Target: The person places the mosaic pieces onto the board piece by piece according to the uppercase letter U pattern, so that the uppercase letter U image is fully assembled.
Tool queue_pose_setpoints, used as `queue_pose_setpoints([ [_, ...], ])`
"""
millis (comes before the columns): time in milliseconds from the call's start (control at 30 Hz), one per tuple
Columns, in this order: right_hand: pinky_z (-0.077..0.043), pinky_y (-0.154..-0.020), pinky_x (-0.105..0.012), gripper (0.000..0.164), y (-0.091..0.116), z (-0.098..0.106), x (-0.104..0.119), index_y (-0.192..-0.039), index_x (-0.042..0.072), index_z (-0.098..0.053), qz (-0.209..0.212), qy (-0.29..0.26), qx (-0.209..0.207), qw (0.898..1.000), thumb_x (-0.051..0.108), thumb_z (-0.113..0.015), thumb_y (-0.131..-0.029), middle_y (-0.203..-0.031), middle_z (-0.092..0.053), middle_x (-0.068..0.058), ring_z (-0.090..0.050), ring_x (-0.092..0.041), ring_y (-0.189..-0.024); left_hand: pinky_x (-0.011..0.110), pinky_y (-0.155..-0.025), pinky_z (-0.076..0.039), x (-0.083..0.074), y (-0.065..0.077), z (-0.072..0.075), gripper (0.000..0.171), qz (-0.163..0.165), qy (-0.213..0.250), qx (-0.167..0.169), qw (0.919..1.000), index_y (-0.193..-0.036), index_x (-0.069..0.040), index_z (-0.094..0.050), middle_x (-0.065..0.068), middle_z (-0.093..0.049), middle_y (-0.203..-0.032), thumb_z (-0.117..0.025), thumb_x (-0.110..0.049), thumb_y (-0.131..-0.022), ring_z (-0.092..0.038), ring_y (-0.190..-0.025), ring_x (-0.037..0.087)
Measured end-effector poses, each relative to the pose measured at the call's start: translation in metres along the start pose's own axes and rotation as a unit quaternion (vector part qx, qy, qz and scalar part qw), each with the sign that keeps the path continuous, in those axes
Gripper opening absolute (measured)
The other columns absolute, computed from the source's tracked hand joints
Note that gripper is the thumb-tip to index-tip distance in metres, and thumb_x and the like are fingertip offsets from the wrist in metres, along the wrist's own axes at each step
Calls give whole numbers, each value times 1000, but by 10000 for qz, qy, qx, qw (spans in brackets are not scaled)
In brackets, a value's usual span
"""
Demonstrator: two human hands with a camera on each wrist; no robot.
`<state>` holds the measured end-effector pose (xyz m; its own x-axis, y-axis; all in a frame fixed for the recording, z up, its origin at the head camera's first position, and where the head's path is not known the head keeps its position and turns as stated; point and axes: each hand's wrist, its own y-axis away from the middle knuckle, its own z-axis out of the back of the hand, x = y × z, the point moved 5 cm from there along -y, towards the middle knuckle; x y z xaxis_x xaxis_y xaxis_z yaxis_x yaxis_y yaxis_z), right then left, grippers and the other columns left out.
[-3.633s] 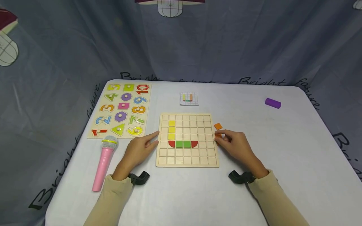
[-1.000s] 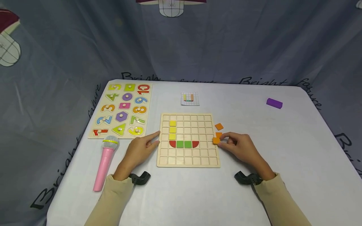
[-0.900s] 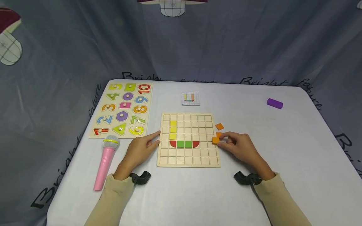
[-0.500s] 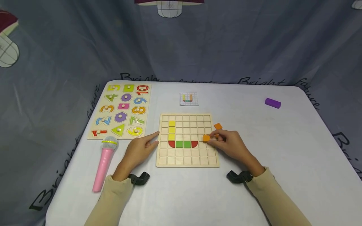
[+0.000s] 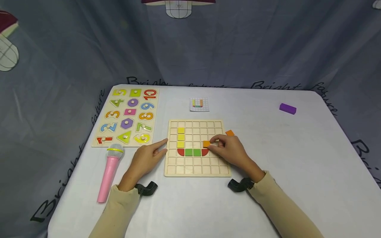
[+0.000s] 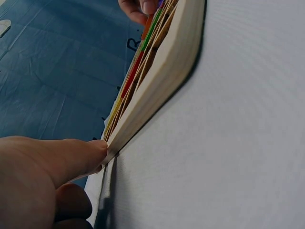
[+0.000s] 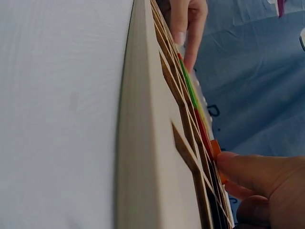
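My right hand pinches an orange square tile between thumb and forefinger, over the wooden grid board just above the right red quarter-round tile. In the right wrist view the orange tile stands tilted by the thumb. A column of yellow tiles, a left red tile and two green tiles lie in the grid. My left hand touches the board's left edge with extended forefinger and thumb. Another orange tile lies right of the board, partly behind my right hand.
A small pattern card lies beyond the board. On the left are a number-and-shape puzzle and a pink toy microphone. A purple block lies far right on the white-covered table.
My right hand has picked up an orange tile beside the board and carried it left over the grid to above the right red tile. My left hand has stayed at the board's edge.
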<state>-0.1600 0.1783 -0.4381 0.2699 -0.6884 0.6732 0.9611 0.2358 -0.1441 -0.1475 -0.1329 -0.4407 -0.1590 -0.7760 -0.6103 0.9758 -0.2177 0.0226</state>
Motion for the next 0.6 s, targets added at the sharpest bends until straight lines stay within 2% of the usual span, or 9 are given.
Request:
queue_pose_setpoints([
  [267,-33,-49,-26,20,1,-4,-1,-100,16,-77,-223,-63,134,9996,28,-85,-86,-60,-50,7,-46,-12,-53,29,-52,-30,0,1,1,45,-139,-37,-84,9999,-142,-22,-64,-4,-44,-58,-70,-30,-98,-38,-52,11],
  [600,-31,-48,-27,21,0,-4,-3,-99,19,-78,-221,-50,36,9997,31,-85,-85,-59,-50,8,-46,-12,-52,29,-51,-29,-2,1,1,45,-143,39,-111,9998,-142,-22,-64,-4,-44,-58,-70,-30,-98,-38,-51,12],
])
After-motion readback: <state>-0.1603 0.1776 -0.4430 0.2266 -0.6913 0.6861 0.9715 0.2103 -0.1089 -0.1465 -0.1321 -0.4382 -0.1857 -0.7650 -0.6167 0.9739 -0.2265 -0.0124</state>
